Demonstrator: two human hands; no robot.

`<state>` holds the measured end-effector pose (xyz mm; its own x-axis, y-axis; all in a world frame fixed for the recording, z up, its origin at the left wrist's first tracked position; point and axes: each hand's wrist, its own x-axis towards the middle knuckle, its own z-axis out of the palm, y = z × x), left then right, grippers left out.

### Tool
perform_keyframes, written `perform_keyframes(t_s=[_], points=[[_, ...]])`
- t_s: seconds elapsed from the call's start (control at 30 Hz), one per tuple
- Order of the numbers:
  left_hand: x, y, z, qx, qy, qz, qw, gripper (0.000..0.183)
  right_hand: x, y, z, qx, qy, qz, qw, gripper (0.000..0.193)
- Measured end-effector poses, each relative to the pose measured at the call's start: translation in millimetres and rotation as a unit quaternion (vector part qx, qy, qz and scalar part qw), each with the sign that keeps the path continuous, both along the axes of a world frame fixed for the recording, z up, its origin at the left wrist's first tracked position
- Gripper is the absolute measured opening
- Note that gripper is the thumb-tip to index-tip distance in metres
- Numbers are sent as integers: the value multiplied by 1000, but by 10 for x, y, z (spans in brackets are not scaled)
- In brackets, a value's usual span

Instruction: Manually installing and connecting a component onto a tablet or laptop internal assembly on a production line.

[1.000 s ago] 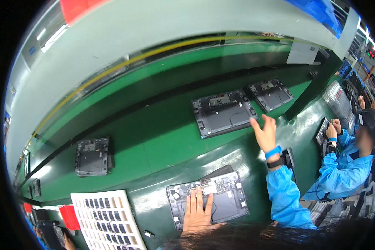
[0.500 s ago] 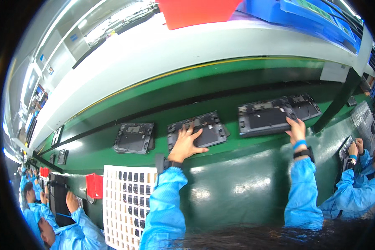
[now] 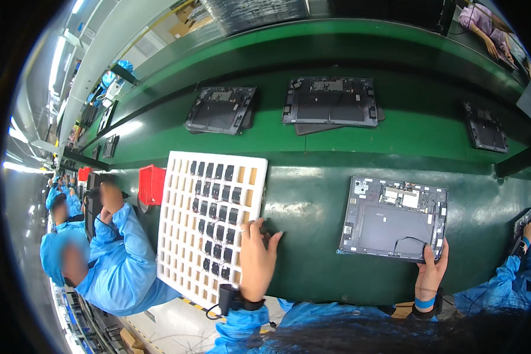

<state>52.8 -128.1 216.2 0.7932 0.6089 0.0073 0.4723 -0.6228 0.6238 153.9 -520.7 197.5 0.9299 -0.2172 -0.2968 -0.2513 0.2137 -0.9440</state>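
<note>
An opened tablet housing (image 3: 389, 227) lies on the near green bench, its circuit board, a large dark panel and a loose black cable exposed. My right hand (image 3: 432, 272) grips its lower right corner, thumb on top; the fingers beneath are partly hidden. At the right edge of a white slotted tray (image 3: 218, 157), my left hand (image 3: 258, 259) rests with fingers stretched out and thumb apart, holding nothing I can see. Small black parts (image 3: 217, 209) with thin wires fill several slots on the tray's right half.
More opened tablet housings stand on the far green strip: a stack at the left (image 3: 218, 115), another in the middle (image 3: 330, 106) and one at the right (image 3: 487, 131). A red bin (image 3: 151, 184) adjoins the tray. Co-workers in blue sit left and right.
The view has swung downward. My right hand has brought a tablet housing from the far strip to the near bench. My left hand has left another housing for the tray's edge.
</note>
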Motion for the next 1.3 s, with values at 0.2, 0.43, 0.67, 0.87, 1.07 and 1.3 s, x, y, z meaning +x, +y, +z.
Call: perform_keyframes(t_s=[0.2,0.43,0.67,0.87,1.07,1.3], points=[[108,-270,-286,65,-96,-19,993,36,-115,-89,69,-242,-52,110,963,57],[235,-247,-301,-93,-138,-30,986,48,-98,-276,366,-458,-74,143,874,63],[405,-321,160,-269,-212,18,939,27,-13,-171,776,-440,-135,74,885,51],[520,-800,653,-403,-200,-98,888,17,107,545,1097,-263,-165,295,903,26],[595,-1115,913,-435,-185,-181,863,13,265,816,1320,-164,-178,325,914,24],[618,-1157,888,-335,-214,-240,886,13,430,784,1337,-8,-68,352,933,27]])
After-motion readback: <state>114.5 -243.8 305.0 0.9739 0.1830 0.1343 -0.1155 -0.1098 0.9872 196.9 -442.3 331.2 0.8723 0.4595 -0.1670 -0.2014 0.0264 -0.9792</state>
